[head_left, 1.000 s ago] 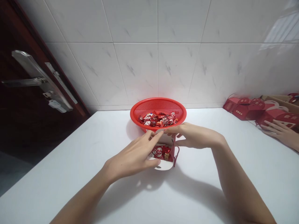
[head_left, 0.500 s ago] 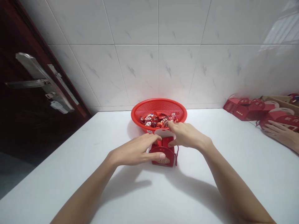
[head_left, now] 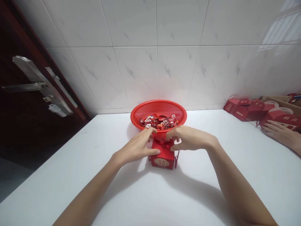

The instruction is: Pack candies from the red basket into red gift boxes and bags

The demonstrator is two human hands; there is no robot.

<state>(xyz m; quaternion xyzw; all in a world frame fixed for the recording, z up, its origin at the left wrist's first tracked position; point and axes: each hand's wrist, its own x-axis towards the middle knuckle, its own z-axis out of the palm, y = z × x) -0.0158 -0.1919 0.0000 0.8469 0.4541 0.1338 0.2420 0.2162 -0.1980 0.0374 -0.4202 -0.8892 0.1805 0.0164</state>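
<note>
A small red box [head_left: 162, 159] with a gold pattern on its front and dark red cords at its sides stands on the white table [head_left: 113, 201]. My left hand [head_left: 140, 147] is at its left, fingers apart, the thumb over the folded-down front flap. At the right rear of the box is my right hand [head_left: 189, 138], its fingers curled at the back flap and its thumb near the top edge. Just behind the box sits a red mesh basket [head_left: 158, 105] holding several wrapped candies [head_left: 164, 121].
Several red boxes [head_left: 249, 111] and a cardboard box [head_left: 279, 102] stand at the far right. Another person's hand [head_left: 281, 133] rests by one of them. A tiled wall [head_left: 176, 72] rises behind; a dark door [head_left: 21, 119] is at the left.
The front flap of the box has folded down over its top. My left thumb has moved up and back with it, and my right hand has lowered toward the back flap.
</note>
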